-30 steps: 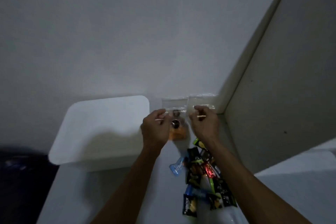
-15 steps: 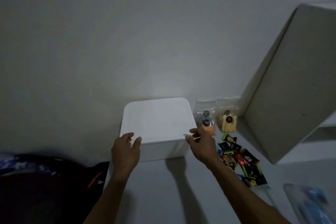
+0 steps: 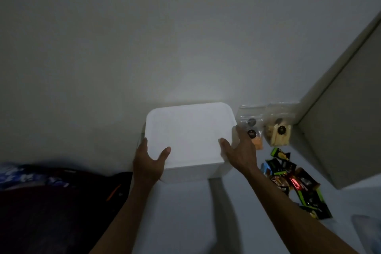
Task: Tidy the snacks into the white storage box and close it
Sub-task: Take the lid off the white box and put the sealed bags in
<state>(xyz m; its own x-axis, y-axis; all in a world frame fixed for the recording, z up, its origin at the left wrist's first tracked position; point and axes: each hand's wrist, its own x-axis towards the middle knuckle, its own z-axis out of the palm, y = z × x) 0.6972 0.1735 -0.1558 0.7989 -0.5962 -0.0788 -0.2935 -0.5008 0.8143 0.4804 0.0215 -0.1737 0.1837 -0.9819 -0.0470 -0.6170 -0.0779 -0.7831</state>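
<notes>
The white storage box (image 3: 189,128) stands against the wall on the pale surface with its lid on. My left hand (image 3: 148,163) clasps its near left corner, thumb on the lid and fingers down the side. My right hand (image 3: 240,152) clasps the near right corner in the same way. To the right of the box, two clear snack bags lean on the wall, one with orange pieces (image 3: 250,121) and one with yellow pieces (image 3: 278,132). A pile of small dark wrapped snacks (image 3: 292,179) lies in front of them, beside my right forearm.
A grey cabinet panel (image 3: 340,130) rises at the right, close behind the snacks. A dark bag with an orange zip pull (image 3: 61,202) fills the lower left. A bluish plastic item (image 3: 369,231) shows at the bottom right edge.
My hands left the clear snack bags and moved left to the box; both now grip its near corners. The view has swung so the box sits in the middle.
</notes>
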